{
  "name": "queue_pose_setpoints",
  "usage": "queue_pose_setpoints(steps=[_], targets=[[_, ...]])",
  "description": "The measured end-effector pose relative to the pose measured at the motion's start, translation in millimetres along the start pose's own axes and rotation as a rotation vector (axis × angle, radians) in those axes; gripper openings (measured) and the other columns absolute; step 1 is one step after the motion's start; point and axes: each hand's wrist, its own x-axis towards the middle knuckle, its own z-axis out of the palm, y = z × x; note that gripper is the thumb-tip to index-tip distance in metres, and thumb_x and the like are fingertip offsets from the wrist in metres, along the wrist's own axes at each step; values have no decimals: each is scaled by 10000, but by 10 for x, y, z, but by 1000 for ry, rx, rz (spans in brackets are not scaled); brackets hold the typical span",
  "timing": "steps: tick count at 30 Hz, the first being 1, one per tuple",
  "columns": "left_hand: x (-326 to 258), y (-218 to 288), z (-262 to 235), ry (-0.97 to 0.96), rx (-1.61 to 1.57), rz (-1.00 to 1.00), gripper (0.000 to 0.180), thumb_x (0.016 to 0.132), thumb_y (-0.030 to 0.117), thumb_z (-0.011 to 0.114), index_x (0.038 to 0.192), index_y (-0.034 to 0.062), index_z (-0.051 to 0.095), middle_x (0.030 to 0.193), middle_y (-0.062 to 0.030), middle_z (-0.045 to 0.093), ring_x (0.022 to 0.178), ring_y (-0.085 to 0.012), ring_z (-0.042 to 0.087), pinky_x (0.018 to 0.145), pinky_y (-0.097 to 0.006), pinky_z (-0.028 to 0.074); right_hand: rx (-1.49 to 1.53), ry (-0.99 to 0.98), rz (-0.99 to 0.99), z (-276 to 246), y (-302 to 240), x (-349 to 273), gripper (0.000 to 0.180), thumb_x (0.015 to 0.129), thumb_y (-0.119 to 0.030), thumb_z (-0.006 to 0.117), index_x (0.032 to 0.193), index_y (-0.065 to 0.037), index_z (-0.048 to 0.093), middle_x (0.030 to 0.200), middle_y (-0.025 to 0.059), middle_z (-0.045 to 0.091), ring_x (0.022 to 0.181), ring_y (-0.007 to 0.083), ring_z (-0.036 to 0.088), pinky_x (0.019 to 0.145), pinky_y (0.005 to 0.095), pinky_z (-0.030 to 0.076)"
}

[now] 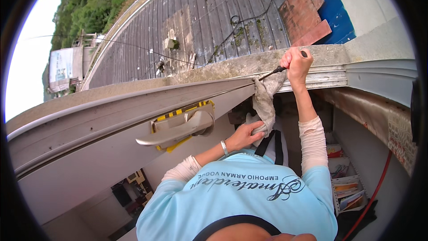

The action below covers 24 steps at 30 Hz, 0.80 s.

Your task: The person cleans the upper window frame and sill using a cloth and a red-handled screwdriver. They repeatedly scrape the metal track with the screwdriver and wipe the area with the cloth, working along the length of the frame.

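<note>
My right hand point(297, 66) is closed round the black handle of a screwdriver point(279, 69). Its thin shaft slants down to the left, and the tip meets a grey, stained rag point(266, 100) at the end of an open door or window panel point(133, 111). The lower part of that rag is gripped by my left hand point(244, 135), held close to my body. Cloth covers the screwdriver's tip, so what it touches beneath cannot be seen. Just beyond both hands runs a white grooved frame track point(312, 76).
A silvery lever handle point(183, 130) with yellow-black tape sticks out from the panel at left. Past the concrete sill point(214, 70) lies a corrugated roof point(196, 22) with a cable. Trays of small items point(347, 187) and a red hose point(372, 198) are at lower right.
</note>
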Motion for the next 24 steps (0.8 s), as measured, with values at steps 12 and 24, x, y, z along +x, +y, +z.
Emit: queue_pose_setpoints(steps=[12,24], targets=[[106,261,54,37,88,101,394,898,233,597,1248,67,522,704,-120,585,556,-162,511,565,-308,447,-60,4,-260,-245,-412,-136,348,807,31,448,515,-79,293,499,37,381,397,125,351,372,274,306],[378,270,-51,238,81,-10,617,905,261,599,1408,77,291,1041,-229,622,908,-314,638,783,-370,483,46,-462,43,-667,-187,-708,168,861,-76,511,702,-25,502,820,121,571,978,315,592,975,463,377]])
